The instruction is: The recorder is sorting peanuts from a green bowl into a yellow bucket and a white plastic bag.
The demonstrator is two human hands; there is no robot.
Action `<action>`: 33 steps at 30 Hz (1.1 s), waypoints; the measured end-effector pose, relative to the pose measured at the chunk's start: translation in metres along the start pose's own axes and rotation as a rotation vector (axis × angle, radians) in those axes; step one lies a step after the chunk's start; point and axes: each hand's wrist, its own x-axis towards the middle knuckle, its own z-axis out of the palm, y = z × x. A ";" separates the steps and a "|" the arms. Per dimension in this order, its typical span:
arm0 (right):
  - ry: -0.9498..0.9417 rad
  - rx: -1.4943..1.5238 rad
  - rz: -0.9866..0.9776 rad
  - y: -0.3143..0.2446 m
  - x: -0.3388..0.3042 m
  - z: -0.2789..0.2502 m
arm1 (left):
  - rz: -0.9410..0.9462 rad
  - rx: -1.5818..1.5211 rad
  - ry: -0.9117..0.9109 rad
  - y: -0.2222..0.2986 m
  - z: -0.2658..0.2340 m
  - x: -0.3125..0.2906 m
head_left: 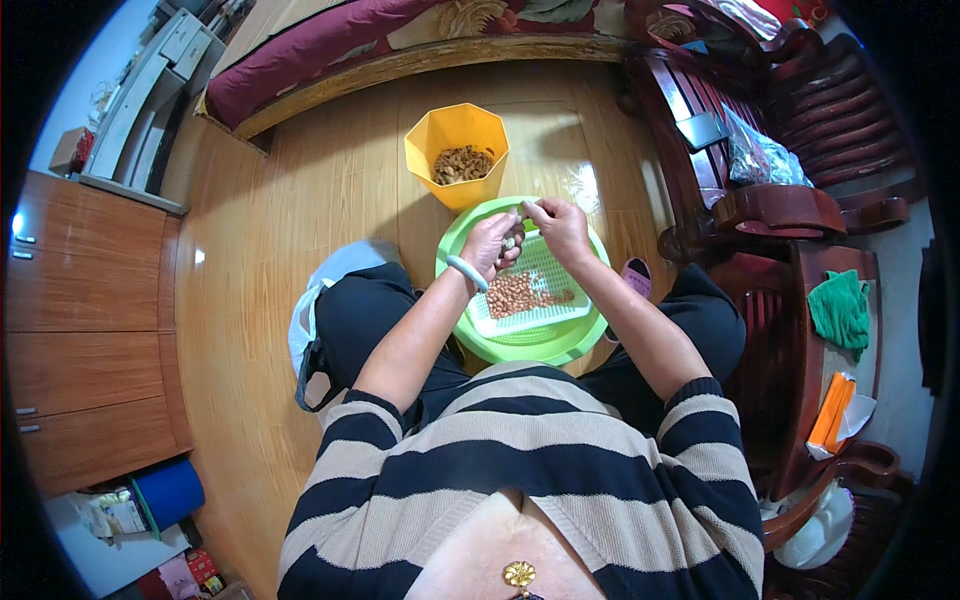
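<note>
My left hand (488,247), with a pale bangle at its wrist, is closed around a few unshelled peanuts (511,241). My right hand (563,230) meets it at the fingertips in a pinch; whatever is between those fingers is too small to make out. Below both hands, a pale green slotted basket (545,320) rests in a larger bright green basin (585,345). Reddish shelled peanuts (512,295) lie spread over the basket's bottom. Just beyond the basin stands a yellow many-sided bin (488,190) containing brown peanut shells (462,165).
A white plastic bag (305,325) lies by my left knee. Dark wooden seating (690,140) on the right bears a phone (702,130) and a clear bag (765,155). A pink slipper (637,275) is beside the basin. A low bed frame (430,65) spans the far side.
</note>
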 end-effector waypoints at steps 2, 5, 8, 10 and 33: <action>-0.059 0.352 0.077 0.003 0.001 0.000 | 0.027 -0.003 -0.007 -0.001 0.003 0.002; -0.231 0.655 0.077 -0.024 -0.011 0.002 | 0.074 -0.021 0.016 -0.002 -0.003 -0.001; -0.149 0.533 0.004 -0.002 -0.005 0.003 | 0.080 -0.046 0.004 -0.006 0.004 0.004; -0.137 0.536 0.004 -0.006 -0.007 0.007 | 0.085 -0.067 0.002 -0.007 0.002 0.002; -0.179 0.650 0.215 0.009 -0.024 0.015 | -0.249 -0.218 -0.088 -0.015 0.002 -0.004</action>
